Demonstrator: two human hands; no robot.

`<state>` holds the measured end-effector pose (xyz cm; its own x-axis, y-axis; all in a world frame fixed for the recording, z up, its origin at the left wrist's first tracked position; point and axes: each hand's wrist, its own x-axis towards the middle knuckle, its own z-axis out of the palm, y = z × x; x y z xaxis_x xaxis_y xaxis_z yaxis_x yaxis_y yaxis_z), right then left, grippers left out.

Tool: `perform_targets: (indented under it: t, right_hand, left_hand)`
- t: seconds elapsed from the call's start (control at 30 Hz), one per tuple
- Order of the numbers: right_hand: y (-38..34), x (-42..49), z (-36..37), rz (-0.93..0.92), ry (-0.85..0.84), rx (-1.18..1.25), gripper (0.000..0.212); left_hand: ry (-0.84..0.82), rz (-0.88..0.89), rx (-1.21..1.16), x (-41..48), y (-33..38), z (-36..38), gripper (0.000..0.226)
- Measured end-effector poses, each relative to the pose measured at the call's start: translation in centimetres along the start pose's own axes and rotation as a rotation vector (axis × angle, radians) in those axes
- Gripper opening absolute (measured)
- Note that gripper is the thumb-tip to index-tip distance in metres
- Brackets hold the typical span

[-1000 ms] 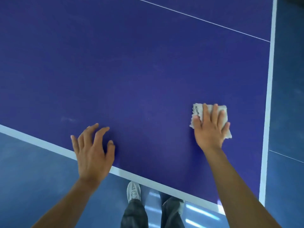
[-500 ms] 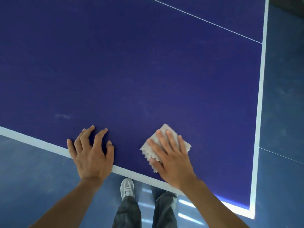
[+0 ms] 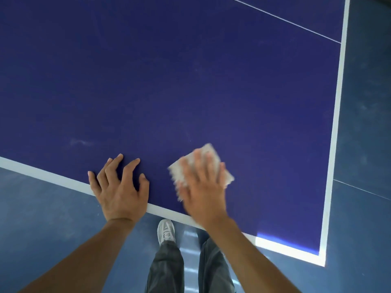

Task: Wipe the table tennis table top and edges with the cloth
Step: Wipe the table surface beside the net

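Trousers, dark grey and loose (image 3: 165,269), and one pale trainer (image 3: 166,231) fill the bottom centre of the frame. The other foot is hidden under the near edge of the table.

Just above, my left hand (image 3: 120,187) lies across the white border stripe (image 3: 42,172). Its fingers are spread and a little arched, gripping nothing. I judge it is there to steady me as I lean in.

Right of it, apart from it, my right hand (image 3: 203,191) lies flat with straight fingers on the small, pale, square cloth with a ragged hem (image 3: 227,176). It presses the cloth to the dark blue table tennis table top (image 3: 190,81), just inside the near stripe. A flat palm spreads the pressure over the whole cloth. Hand and cloth are blurred, so I cannot tell how the cloth is folded.

Further up at left, a faint whitish smudge (image 3: 80,142) lies on the blue. Glare whitens the lower right corner. The thin white line (image 3: 285,20) and the table run out of frame at the top. The grey-blue floor (image 3: 364,102) shows at right.
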<state>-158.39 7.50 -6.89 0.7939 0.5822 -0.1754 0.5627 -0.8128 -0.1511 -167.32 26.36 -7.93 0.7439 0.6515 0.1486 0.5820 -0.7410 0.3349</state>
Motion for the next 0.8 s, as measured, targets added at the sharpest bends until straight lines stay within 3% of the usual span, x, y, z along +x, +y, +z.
perform_targets:
  t: [0.03,0.1,0.23,0.43,0.57,0.7,0.8]
  right_hand:
    - [-1.1,-1.3,0.6,-0.123,-0.012,-0.012,0.063]
    - [-0.3,-3.8,1.2,-0.161,-0.009,-0.027,0.063]
    - [7.9,-7.4,0.0,0.081,0.0,-0.02,0.061]
    - [20.7,-6.6,-4.3,0.752,-0.002,0.164,0.077]
    - [25.4,-0.5,-5.7,0.886,0.049,0.176,0.063]
    - [29.1,7.4,-7.9,0.994,0.044,0.248,0.066]
    - [29.3,11.0,-8.4,0.972,0.034,0.227,0.066]
  left_hand:
    - [-0.005,-0.005,0.002,0.0,0.1,-0.1,0.043]
    - [-0.024,-0.022,0.003,-0.1,0.1,-0.2,0.044]
    - [-0.049,-0.039,-0.008,-0.3,0.1,-0.4,0.046]
    - [-0.04,-0.049,-0.013,-0.3,0.5,-0.5,0.048]
    - [-0.051,-0.05,0.006,-0.4,0.8,-0.4,0.049]
    - [-0.042,-0.038,0.024,-0.3,1.0,-0.3,0.049]
    - [-0.047,-0.025,0.043,-0.3,0.7,-0.1,0.049]
